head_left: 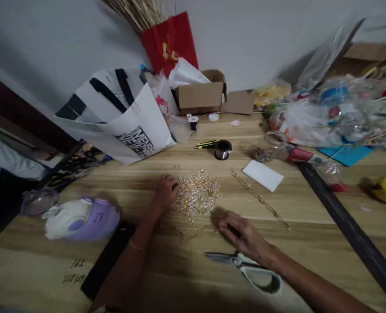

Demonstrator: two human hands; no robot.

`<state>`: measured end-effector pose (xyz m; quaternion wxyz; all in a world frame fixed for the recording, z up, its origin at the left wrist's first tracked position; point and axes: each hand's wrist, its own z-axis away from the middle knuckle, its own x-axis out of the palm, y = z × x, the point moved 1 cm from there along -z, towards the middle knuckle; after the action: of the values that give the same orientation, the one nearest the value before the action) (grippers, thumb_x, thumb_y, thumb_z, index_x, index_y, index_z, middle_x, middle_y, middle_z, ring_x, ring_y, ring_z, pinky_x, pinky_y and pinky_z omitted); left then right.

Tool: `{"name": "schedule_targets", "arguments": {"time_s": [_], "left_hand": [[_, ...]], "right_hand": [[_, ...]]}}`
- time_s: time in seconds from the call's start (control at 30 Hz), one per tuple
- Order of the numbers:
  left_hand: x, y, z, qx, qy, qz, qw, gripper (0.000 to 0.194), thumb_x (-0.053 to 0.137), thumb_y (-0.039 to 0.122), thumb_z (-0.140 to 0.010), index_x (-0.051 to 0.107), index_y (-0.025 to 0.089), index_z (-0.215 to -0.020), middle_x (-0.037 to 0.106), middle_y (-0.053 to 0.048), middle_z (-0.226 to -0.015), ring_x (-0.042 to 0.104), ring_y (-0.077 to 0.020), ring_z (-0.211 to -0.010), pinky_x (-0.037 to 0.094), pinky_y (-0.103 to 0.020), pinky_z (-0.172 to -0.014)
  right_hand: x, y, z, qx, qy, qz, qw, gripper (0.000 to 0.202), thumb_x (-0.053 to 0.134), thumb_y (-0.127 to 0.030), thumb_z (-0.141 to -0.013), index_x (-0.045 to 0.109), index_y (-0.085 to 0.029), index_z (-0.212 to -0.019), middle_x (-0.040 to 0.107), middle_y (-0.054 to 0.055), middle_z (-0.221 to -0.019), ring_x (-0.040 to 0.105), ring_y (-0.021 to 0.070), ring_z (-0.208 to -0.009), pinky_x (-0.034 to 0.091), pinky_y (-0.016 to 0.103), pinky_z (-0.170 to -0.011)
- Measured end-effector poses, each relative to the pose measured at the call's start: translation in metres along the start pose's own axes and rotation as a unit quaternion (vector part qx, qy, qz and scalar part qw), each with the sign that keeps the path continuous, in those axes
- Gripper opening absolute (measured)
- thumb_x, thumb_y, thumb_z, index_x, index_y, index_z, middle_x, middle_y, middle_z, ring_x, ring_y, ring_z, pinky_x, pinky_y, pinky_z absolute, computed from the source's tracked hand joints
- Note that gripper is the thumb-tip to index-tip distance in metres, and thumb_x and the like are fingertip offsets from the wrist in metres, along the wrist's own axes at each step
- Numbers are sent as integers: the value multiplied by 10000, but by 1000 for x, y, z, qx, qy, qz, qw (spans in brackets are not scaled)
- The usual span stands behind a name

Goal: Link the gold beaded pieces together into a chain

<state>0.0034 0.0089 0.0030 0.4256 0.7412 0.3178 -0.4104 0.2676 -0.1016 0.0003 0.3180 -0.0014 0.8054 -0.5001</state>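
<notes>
A pile of clear and gold beads (196,191) lies in the middle of the wooden table. My left hand (166,193) rests at the pile's left edge, its fingers curled in; what they hold, if anything, is hidden. Below the pile a thin beaded chain (197,233) lies in a loose curve. Its right end meets the fingertips of my right hand (240,232), which are bent and pressed together. Just under that hand are scissors (245,264) with white handles, blades pointing left. A longer gold chain (260,199) stretches out to the right of the pile.
Behind the pile stand a wire spool (223,150), a yellow-black pen (207,144) and a white pad (263,175). A large white bag (114,126) and a cardboard box (201,95) are at the back. Plastic bags (310,124) crowd the right; a purple-white item (85,218) sits left.
</notes>
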Motion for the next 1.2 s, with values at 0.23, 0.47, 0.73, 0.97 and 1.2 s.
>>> {"name": "schedule_targets", "arguments": {"time_s": [0.23,0.47,0.73,0.97,1.2], "left_hand": [[0,1,-1,-15,14,-11,1000,126,564,193,-804,620,168,-694,587,-41,-742,501,-192,-789,403,-345,-801],[8,-2,-5,7,5,15,1000,93,584,192,-796,672,178,-772,592,-43,-754,487,-199,-825,393,-361,-826],[10,1,-6,16,-1,7,1000,109,571,182,-807,658,175,-742,601,-37,-768,497,-185,-824,386,-346,-830],[10,1,-8,11,-10,16,1000,87,586,173,-788,633,175,-716,610,-36,-754,493,-193,-819,392,-349,-818],[11,2,-8,7,-9,23,1000,96,571,155,-784,598,174,-694,599,-36,-746,489,-197,-815,392,-354,-815]], "right_hand": [[-1,-4,-2,2,6,9,1000,121,456,-137,-896,503,-175,-792,538,25,-733,508,128,-687,415,231,-633],[-1,-2,-2,2,11,17,1000,136,455,-151,-896,502,-177,-771,522,18,-713,503,128,-663,419,236,-604],[0,1,-2,-7,15,22,1000,137,448,-160,-901,508,-175,-779,534,24,-713,511,128,-650,433,241,-595],[-1,-2,-3,-10,17,24,1000,157,432,-178,-912,514,-171,-777,538,30,-706,516,131,-652,434,244,-590],[-1,-1,-2,-1,12,23,1000,144,445,-156,-900,510,-172,-773,537,28,-713,508,127,-653,432,233,-592]]}}
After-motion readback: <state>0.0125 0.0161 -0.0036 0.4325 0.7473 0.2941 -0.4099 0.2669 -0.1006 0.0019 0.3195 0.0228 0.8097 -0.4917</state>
